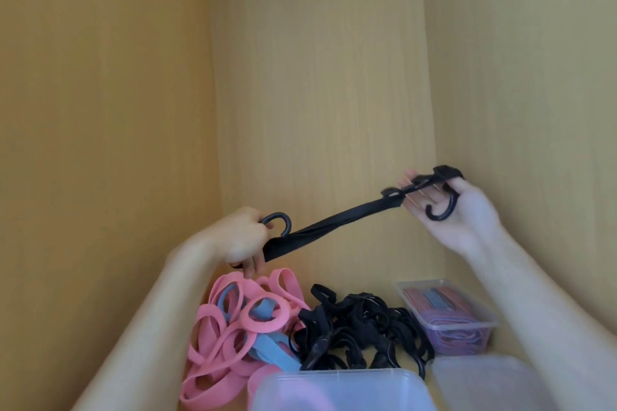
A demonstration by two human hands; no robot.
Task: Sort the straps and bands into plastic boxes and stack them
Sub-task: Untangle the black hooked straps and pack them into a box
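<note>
A black strap (334, 222) with a hook at each end stretches in the air between my hands. My left hand (240, 237) grips its left end, the hook sticking up past my fingers. My right hand (457, 207) holds the right end, palm up, with the hook lying over my fingers and the thumb through a loop. Below lie a heap of pink and blue bands (233, 327) and a heap of black straps (360, 330). A clear plastic box (447, 317) at the right holds red and blue bands.
A clear plastic box (340, 390) stands at the near edge, with a clear lid (480, 384) beside it on the right. Wooden walls close the space at the left, back and right.
</note>
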